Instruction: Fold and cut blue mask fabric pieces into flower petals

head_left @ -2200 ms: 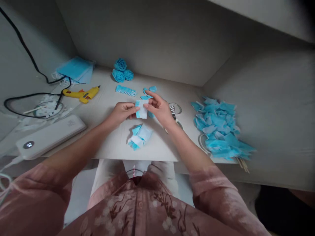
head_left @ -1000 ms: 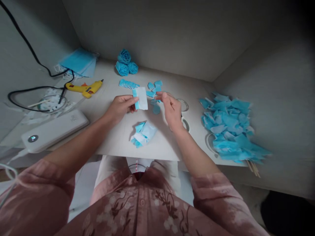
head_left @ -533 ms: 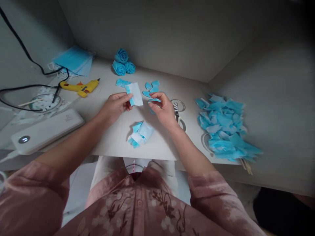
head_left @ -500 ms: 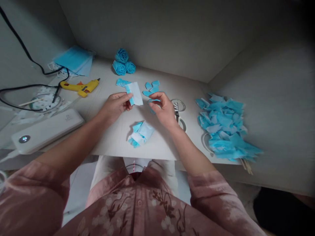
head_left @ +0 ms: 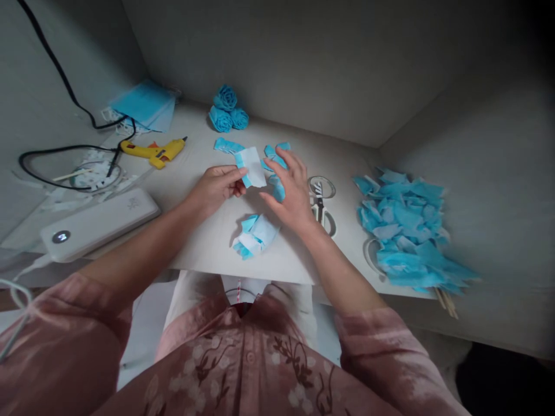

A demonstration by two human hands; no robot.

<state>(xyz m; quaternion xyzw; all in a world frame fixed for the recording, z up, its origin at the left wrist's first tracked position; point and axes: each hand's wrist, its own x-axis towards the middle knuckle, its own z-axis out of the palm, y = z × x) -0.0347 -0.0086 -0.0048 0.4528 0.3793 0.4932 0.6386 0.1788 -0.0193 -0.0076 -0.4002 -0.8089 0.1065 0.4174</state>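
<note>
My left hand [head_left: 219,188] pinches a small white-and-blue piece of mask fabric [head_left: 255,166] between thumb and fingers, above the table. To its right is my right hand [head_left: 292,199], fingers spread and curved, with thumb and fingertips apart. Its fingertips are close to the fabric's right edge; whether one touches is hard to tell. Cut blue pieces [head_left: 270,152] lie behind and beneath my right hand, which hides part of them. Another blue strip [head_left: 226,145] lies behind the held piece. Nearer me sits a folded blue-and-white fabric bundle [head_left: 255,237].
Scissors [head_left: 321,214] and a tape roll [head_left: 333,188] lie right of my right hand. Farther right is a heap of blue fabric [head_left: 401,214] with sticks [head_left: 446,301]. Leftward are a yellow glue gun [head_left: 162,154], power bank [head_left: 104,222] and masks [head_left: 143,104]. Three blue fabric roses [head_left: 225,98] stand behind.
My right hand's fingers have spread from a near pinch to wide apart. My left hand still holds the fabric piece. The whole view has shifted slightly.
</note>
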